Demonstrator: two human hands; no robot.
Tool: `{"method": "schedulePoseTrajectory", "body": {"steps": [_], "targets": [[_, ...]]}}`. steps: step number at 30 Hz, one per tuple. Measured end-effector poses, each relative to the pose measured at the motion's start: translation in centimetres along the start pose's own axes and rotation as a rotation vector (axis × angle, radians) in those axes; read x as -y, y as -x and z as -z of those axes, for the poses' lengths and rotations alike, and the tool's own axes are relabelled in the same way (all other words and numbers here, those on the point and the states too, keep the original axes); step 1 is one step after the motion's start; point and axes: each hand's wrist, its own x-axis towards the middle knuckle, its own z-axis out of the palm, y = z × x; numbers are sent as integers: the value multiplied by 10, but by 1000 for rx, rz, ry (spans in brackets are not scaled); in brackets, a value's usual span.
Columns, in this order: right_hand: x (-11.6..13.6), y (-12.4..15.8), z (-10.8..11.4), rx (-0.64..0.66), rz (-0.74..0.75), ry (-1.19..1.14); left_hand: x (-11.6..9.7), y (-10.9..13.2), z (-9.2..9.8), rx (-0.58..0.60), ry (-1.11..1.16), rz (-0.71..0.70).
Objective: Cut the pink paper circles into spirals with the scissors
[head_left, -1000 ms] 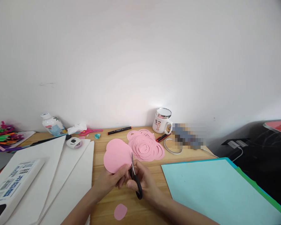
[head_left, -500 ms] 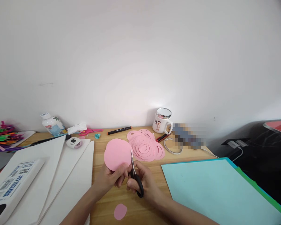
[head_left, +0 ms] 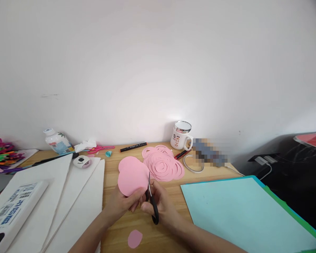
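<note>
My left hand (head_left: pixel 127 203) pinches a round pink paper piece (head_left: pixel 133 179) by its lower edge. Another rounded pink shape shows above it at the upper left; whether the two are joined I cannot tell. My right hand (head_left: pixel 160 203) is closed round the black handles of a pair of scissors (head_left: pixel 153 207). Their blades point up along the right edge of the paper. Behind the scissors lies a heap of pink paper spirals (head_left: pixel 162 165). A small pink paper scrap (head_left: pixel 135 239) rests on the wooden table (head_left: pixel 118 235) nearer to me.
White sheets (head_left: pixel 81 200) with a white box (head_left: pixel 18 211) cover the left. A pale blue sheet (head_left: pixel 242 211) lies right. Along the wall stand a bottle (head_left: pixel 58 141) and a mug (head_left: pixel 180 137), with a marker (head_left: pixel 133 147) and pink scissors (head_left: pixel 101 149) between them. A white cable (head_left: pixel 193 171) curls beside the mug.
The pink paper has turned slightly in my left hand, and the second rounded shape shows more at its upper left. The scissors have tilted a little more upright.
</note>
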Motion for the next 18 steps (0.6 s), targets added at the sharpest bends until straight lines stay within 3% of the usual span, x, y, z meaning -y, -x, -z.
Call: {"method": "schedulePoseTrajectory", "body": {"steps": [8, 18], "targets": [[-4, 3, 5, -79, -19, 60, 8, -1, 3, -8, 49, -10], [-9, 4, 10, -112, -31, 128, 1, -1, 5, -45, 44, -19]]}}
